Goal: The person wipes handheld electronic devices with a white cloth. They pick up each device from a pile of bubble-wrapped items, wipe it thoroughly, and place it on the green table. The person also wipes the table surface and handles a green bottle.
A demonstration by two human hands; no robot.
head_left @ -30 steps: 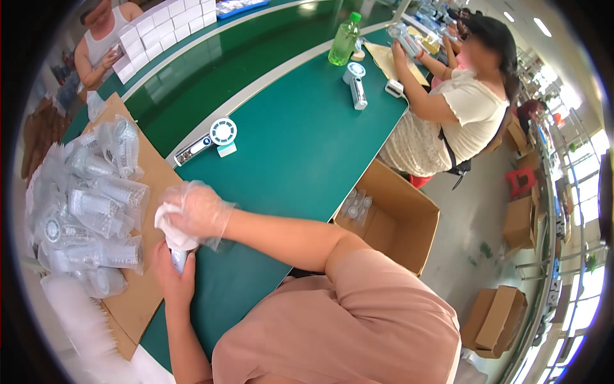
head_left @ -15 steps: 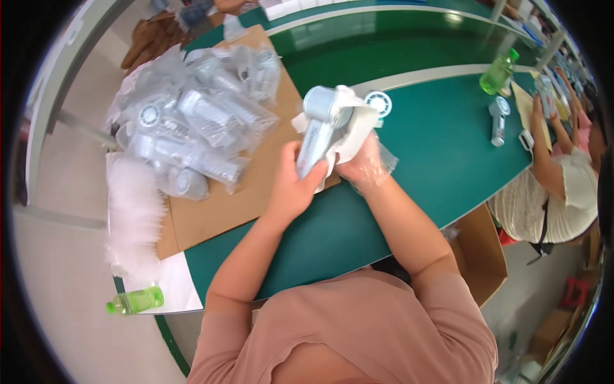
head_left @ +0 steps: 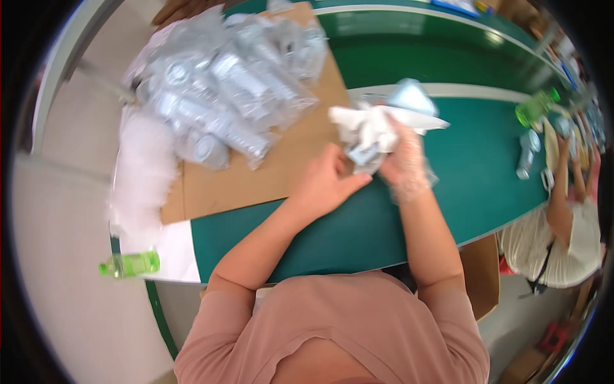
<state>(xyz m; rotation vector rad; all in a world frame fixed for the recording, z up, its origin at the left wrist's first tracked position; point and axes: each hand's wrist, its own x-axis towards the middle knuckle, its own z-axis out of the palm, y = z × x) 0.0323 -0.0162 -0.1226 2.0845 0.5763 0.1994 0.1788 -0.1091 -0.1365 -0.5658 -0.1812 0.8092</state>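
Over the green tabletop, both my hands work on a light-blue handheld fan [head_left: 364,154], partly covered by a crumpled white cloth [head_left: 371,128]. My right hand [head_left: 404,157], in a clear plastic glove, is closed on the cloth against the fan. My left hand [head_left: 325,180] has its thumb and curled fingers about the fan's lower end, blurred by motion. A rounded pale-blue part shows beyond the cloth; how it joins the rest is hidden. On my left, a pile of similar fans in clear bubble bags [head_left: 236,83] lies on a cardboard sheet [head_left: 268,182].
A stack of white foam-like sleeves [head_left: 144,173] lies at the table's left edge, with a green bottle [head_left: 130,264] in front. Farther right are another fan [head_left: 528,153] and a second green bottle [head_left: 537,107]. A co-worker [head_left: 550,240] sits at the right; an open carton [head_left: 481,272] stands below.
The fan has been turned, and the cloth now covers its middle. My left hand has shifted from along its handle to its lower end. The whole view has swung slightly.
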